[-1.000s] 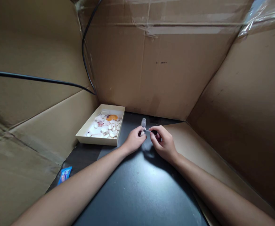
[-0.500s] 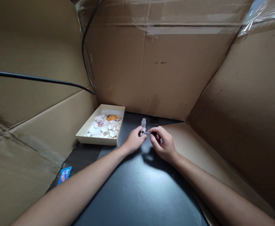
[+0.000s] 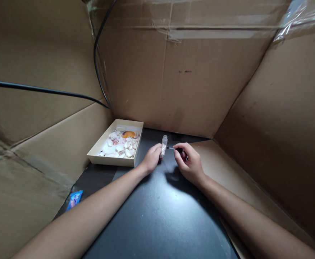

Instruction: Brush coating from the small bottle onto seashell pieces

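My left hand (image 3: 152, 157) is closed around the left side of a small clear glass bottle (image 3: 164, 145), which stands nearly upright with its open neck at the top. Whitish-pink bits cover the lower part of the bottle; whether they are inside or on the outside I cannot tell. Pinched in my right hand (image 3: 188, 160) is a small brush (image 3: 171, 148) with a thin pale stem. Its dark tip points left, just short of the bottle. Most of its black handle is hidden by my fingers.
A cream tray (image 3: 111, 160) of seashells (image 3: 127, 145) sits at the back left of the dark table (image 3: 146, 216). A blue wrapper (image 3: 75, 199) lies near my left forearm. Cardboard walls (image 3: 190, 86) surround the table, and a black cable (image 3: 46, 90) hangs at the left.
My right hand has drawn the brush slightly right, away from the bottle. The left thumb and fingers have shifted back, so more of the bottle's lower part shows.
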`<state>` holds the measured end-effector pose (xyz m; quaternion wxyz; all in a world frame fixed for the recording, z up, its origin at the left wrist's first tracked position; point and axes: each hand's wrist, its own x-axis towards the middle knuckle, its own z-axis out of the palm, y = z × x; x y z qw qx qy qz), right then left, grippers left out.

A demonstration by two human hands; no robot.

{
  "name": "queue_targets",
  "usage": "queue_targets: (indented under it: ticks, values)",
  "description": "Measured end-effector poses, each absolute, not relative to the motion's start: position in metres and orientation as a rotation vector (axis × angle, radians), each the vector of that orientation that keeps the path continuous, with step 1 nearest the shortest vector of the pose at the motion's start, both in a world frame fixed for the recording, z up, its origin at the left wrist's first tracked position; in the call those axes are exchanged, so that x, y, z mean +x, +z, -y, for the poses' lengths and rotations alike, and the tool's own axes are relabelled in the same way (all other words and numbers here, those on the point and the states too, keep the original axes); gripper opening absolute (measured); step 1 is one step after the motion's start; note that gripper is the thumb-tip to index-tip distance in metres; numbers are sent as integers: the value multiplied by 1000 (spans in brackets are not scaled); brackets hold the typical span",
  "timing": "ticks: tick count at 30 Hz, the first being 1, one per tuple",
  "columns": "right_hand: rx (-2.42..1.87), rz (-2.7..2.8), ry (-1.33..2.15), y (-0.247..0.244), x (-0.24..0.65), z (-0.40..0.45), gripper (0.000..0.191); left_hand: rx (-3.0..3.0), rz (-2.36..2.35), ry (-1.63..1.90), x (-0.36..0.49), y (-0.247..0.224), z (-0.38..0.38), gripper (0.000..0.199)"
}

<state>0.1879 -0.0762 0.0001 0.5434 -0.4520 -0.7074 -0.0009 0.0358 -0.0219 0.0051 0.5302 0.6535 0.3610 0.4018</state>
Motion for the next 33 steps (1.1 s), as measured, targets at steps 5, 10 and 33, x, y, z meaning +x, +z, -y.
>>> queue_targets:
  ticks: [5,10,33]
  values:
    - [-1059,1734,22,0,187,76,12,1544,-843,977,35,6,22,18]
    - [-1057,1705,13,0,188,75,11,1536,-826,979,36,5,21,17]
    - [-1110,1693,-10,0,187,75,11,1448,-852,989,37,5,21,10]
